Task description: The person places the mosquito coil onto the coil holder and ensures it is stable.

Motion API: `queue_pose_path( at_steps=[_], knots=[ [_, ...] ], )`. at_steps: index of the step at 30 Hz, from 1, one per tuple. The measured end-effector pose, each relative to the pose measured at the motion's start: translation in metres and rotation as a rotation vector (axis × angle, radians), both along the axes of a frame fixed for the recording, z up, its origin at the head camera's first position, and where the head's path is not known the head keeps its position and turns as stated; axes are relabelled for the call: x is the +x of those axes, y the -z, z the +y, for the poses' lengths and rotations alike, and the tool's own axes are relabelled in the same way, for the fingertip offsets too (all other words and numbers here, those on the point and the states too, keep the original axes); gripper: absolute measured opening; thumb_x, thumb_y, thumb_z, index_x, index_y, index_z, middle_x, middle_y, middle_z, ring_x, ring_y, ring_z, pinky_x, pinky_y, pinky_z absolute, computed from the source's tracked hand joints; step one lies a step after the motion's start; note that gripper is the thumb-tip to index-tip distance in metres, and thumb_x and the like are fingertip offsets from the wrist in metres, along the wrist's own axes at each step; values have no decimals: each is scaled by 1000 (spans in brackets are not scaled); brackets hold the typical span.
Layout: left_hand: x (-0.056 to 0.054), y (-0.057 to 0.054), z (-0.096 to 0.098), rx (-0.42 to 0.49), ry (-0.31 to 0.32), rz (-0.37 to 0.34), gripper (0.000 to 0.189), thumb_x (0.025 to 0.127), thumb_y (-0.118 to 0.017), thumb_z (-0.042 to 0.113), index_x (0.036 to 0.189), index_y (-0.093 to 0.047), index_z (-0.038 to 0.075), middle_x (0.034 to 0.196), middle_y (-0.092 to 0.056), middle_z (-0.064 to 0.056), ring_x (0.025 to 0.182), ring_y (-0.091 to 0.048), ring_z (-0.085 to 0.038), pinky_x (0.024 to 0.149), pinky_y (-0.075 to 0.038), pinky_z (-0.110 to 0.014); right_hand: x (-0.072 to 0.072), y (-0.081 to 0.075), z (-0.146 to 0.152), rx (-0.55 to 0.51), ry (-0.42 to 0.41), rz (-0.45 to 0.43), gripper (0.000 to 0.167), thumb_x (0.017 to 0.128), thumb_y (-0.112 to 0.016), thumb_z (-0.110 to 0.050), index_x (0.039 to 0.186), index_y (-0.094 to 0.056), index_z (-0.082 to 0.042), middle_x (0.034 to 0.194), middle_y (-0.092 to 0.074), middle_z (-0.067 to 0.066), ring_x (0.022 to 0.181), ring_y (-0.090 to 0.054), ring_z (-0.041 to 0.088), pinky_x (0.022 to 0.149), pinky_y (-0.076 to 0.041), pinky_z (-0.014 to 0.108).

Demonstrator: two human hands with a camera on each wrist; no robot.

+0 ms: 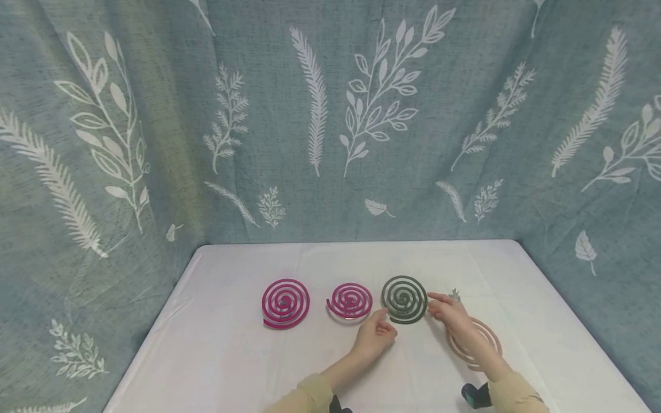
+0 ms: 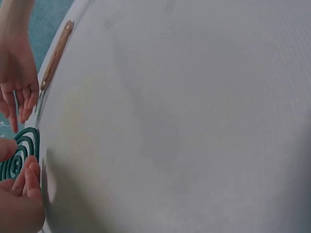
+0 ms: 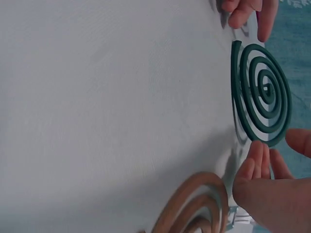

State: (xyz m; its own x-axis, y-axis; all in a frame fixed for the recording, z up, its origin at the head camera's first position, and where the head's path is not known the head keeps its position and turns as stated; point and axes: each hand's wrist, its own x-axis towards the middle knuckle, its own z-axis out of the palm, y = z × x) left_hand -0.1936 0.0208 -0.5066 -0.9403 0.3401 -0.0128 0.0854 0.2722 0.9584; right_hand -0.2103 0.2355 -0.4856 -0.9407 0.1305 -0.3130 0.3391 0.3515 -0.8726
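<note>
A dark green mosquito coil (image 1: 404, 298) stands between the two hands; in the right wrist view the green spiral (image 3: 235, 73) casts a shadow on the white cloth. My left hand (image 1: 374, 337) is at its lower left edge, fingers loosely bent, and in the right wrist view its fingertips look apart from the coil. On the other side, my right hand (image 1: 454, 318) has its fingers extended towards the coil's right edge, thumb apart from the fingers. Whether the right fingertips touch the rim I cannot tell. Under the right forearm lies a brown coil (image 1: 498, 344), partly hidden.
Two magenta coils, one at the far left (image 1: 285, 302) and one nearer the middle (image 1: 350, 300), sit in a row with the green one. A small shiny metal piece (image 1: 454, 295) is behind the right hand. Leaf-patterned curtains (image 1: 330, 206) border the white table (image 1: 217, 355).
</note>
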Motion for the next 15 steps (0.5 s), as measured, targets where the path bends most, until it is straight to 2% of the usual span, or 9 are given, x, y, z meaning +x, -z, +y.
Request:
queue_pose_path(
  at_steps=[8,15],
  knots=[
    [-10,-11,2,-17,112,68,50,86,-64,9,132,-50,-4,95,-67,-12,83,-63,-14,73,-50,-16,7,-19,17,69,-67,-4,52,95,-47,-20,140,-38,4,140,-41,30,121,-50,42,101,-43,51],
    [-14,-24,10,-78,187,128,44,86,-65,11,128,-56,1,93,-69,-9,81,-62,-7,75,-50,-15,17,-34,40,111,-163,5,55,98,-46,-27,142,-35,4,145,-35,30,124,-48,41,101,-43,50]
  ],
)
